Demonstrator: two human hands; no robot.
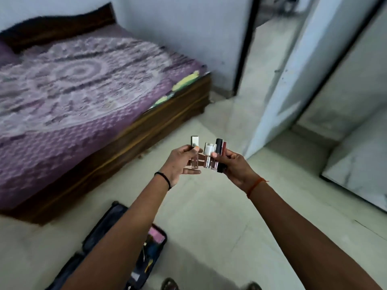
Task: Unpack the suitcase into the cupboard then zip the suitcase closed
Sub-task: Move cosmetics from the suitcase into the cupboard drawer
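Nearest, lower left: the open dark fabric suitcase (117, 248) lies flat on the pale tiled floor (209, 216), and I see a pink item and small loose things inside, too blurred to name. My forearm crosses over part of it.

Middle, held out ahead of me:
- Left hand (178, 166), black band at the wrist, pinches one clear slim tube with a silver square cap (194, 152), upright, thumb on its cap end, lower fingers loosely spread.
- Right hand (234, 166), orange thread at the wrist, grips a bunch of small cosmetic tubes upright: a clear vial with a white round cap (209, 153), a pinkish clear tube (214, 164), a black tube (219, 155) and a reddish-brown tube (224, 147).
- The silver-capped tube stands just beside the bunch; I cannot tell whether they touch.

Left, farther: a brown wooden bed (146, 130) with a purple bedspread bearing a white circular pattern (79, 84); dark headboard at the far end.

Right, farther: a pale blue-white door (293, 70), standing ajar, and a pale marbled panel (360, 143) at the right edge.

Far: a pale wall (178, 28).
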